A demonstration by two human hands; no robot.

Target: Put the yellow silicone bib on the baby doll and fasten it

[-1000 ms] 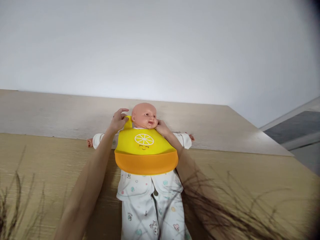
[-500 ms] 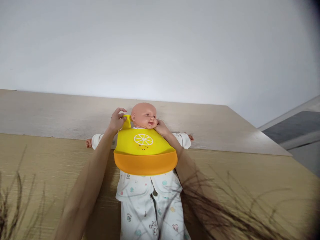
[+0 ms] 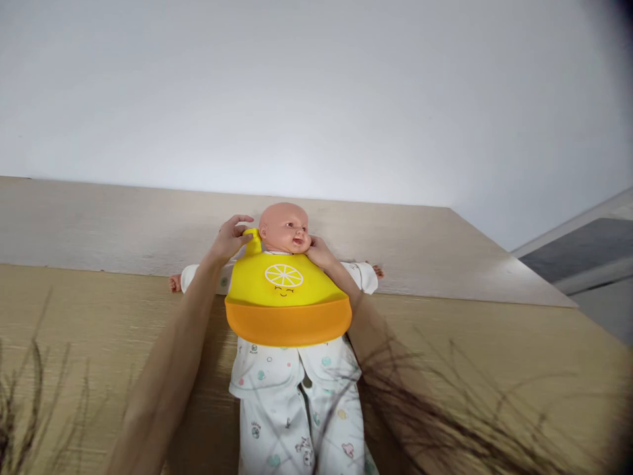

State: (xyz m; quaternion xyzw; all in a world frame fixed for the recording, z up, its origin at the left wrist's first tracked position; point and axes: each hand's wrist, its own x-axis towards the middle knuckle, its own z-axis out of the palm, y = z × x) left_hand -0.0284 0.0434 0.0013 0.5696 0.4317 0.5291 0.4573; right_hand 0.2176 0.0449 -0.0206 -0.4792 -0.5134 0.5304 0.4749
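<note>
A bald baby doll [image 3: 284, 226] in white patterned clothes lies on its back, its head turned to the right. Over its chest is a yellow bib [image 3: 284, 280] with a lemon-slice print and an orange pocket [image 3: 288, 325]. Beside the doll's ear, my left hand [image 3: 231, 239] pinches the bib's yellow neck strap. My right hand [image 3: 320, 253] is at the other side of the doll's neck, by its cheek; its fingertips are hidden behind the chin, and what they hold cannot be made out.
The doll lies on a light wooden surface [image 3: 123, 310] with a paler board [image 3: 99, 227] along the back, against a white wall [image 3: 316, 99]. Dark strands of hair hang across the lower corners. A grey area shows at the far right.
My left hand has shifted very slightly, and the strap by the doll's ear sits a little lower and further right. My right hand stays at the neck.
</note>
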